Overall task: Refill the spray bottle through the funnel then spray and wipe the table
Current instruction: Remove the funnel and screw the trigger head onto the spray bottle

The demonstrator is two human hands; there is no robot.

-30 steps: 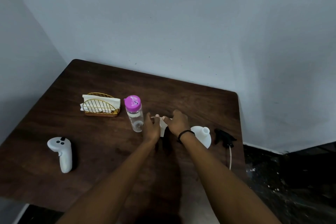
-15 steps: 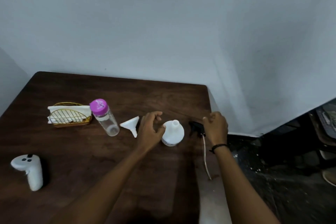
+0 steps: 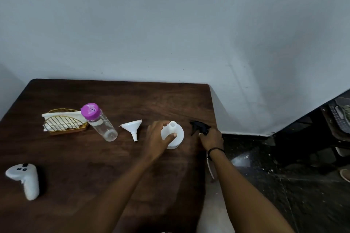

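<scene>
The white spray bottle [image 3: 177, 134] stands upright on the dark wooden table [image 3: 94, 157], its neck uncapped. My left hand [image 3: 158, 139] wraps around its left side, thumb across the front. The black trigger head [image 3: 198, 129] lies near the table's right edge, and my right hand [image 3: 211, 139] grips its rear end; its thin dip tube [image 3: 210, 168] trails toward me. A white funnel [image 3: 132, 128] lies on its side left of the bottle. Further left stands a clear bottle with a purple cap [image 3: 99, 121].
A gold wire holder with white napkins [image 3: 63, 124] sits at the back left. A white hand controller [image 3: 25, 178] lies at the front left. Beyond the table's right edge is a dark floor, with a grey wall behind.
Both hands left the funnel lying on the table. My left hand closed around the spray bottle and my right hand took hold of the trigger head. The view swung right.
</scene>
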